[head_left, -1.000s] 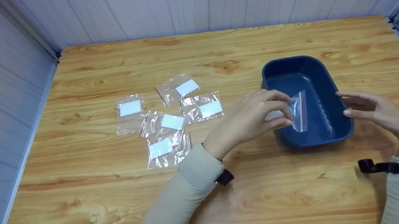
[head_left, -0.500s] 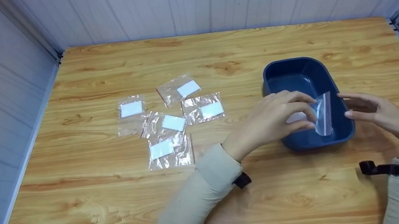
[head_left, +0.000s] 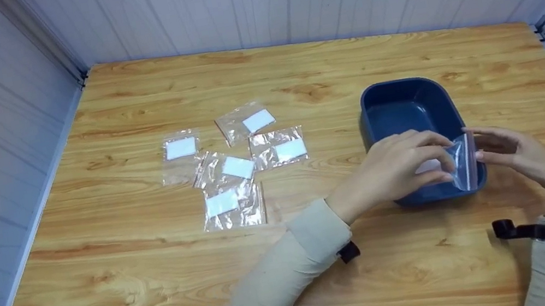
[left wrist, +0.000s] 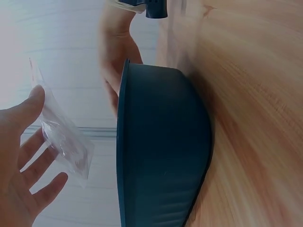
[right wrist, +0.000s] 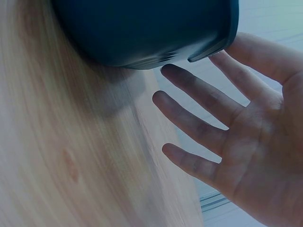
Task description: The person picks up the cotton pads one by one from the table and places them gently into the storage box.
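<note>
My left hand (head_left: pixel 402 167) pinches a small clear zip-lock bag (head_left: pixel 463 165) over the dark blue bin (head_left: pixel 370 125). The bag's reddish zip strip points right and overlaps the bin's right rim in the head view; something white inside is partly covered by the fingers. From the left wrist, the bag (left wrist: pixel 68 139) hangs between thumb and fingers, above the rim level. My right hand (head_left: pixel 524 152) is at the bin's right side, its thumb and index fingertip at the rim. In the right wrist view its other fingers (right wrist: pixel 199 130) extend loosely, apart from the bin wall.
Several clear zip-lock bags with white cards inside lie left of the bin, among them one at the far left (head_left: pixel 181 148) and a front one (head_left: pixel 222 203). The wooden table (head_left: pixel 134 287) is bounded by pale panel walls (head_left: pixel 247 2) at the back and sides.
My left hand has moved right and slightly toward the front with the zip-lock bag, from the bin's left side to its right rim. The right hand and loose bags have stayed put.
</note>
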`<state>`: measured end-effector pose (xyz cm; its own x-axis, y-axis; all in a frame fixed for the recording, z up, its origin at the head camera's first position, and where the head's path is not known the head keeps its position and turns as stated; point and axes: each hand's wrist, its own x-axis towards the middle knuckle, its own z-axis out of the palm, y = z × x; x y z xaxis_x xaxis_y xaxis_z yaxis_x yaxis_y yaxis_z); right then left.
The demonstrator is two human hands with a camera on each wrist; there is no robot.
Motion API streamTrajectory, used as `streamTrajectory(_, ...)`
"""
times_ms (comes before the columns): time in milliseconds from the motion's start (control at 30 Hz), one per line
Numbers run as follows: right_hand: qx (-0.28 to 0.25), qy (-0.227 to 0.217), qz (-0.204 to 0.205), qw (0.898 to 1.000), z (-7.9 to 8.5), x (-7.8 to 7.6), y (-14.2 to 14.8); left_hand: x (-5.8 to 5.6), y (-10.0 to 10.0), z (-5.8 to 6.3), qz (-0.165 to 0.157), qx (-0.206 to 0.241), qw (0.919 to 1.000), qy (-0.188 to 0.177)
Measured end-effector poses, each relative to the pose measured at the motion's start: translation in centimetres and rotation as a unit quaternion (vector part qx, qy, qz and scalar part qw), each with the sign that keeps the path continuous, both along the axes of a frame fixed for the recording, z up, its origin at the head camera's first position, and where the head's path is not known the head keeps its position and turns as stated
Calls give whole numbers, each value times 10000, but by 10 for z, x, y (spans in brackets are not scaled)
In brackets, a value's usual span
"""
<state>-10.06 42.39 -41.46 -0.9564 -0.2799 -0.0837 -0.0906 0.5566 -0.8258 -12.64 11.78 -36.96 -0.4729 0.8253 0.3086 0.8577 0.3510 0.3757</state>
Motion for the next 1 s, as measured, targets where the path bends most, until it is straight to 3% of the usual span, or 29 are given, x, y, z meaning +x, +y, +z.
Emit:
streamTrajectory(367,-82,-122,-43,9999,0,-1,1,1,7,-11,371,-209,9991,55)
streamTrajectory(767,21,-94,-79,9999,-1,-1,0,0,9,-18,349,-493,9969,-508)
streamTrajectory(1000,39,-93,-63,9999,-1,-1,0,-2,9,-19,354,-505,9959,-656)
